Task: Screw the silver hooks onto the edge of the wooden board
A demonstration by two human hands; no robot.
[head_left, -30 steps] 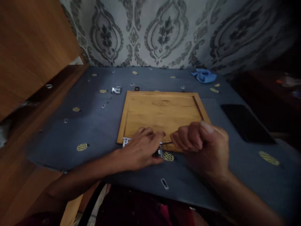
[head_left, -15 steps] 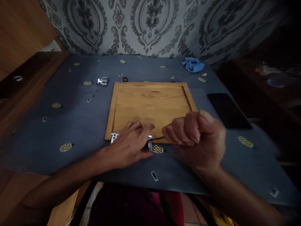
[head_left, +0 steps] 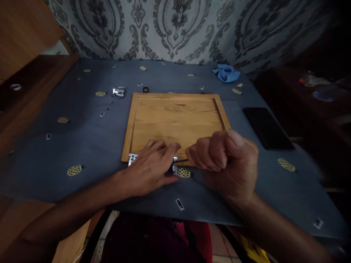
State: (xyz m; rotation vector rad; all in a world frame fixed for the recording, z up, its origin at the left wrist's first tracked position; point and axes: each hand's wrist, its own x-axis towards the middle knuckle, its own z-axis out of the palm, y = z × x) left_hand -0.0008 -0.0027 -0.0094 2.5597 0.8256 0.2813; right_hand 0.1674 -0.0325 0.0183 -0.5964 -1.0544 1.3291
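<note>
A framed wooden panel [head_left: 175, 120] lies flat on the blue patterned tablecloth. Metal hinge pieces sit on its near edge, one at the near left corner [head_left: 132, 157] and another [head_left: 174, 167] beside my left fingers. My left hand [head_left: 149, 166] rests over the panel's near edge, thumb and fingers apart, covering part of the metal hardware. To the right, my right hand [head_left: 226, 160] is closed round a screwdriver; only its thin dark shaft [head_left: 181, 160] shows, pointing left to the second hinge. The handle is hidden in the fist.
A loose metal hinge [head_left: 119, 92] and small screws lie beyond the panel on the left. A small dark square piece [head_left: 146, 89] is behind the panel. At the right are a black phone [head_left: 268, 128] and, farther back, a crumpled blue cloth [head_left: 226, 73].
My right hand, still closed round the screwdriver, has shifted slightly left. My left hand stays in nearly the same place. The camera view has moved a little.
</note>
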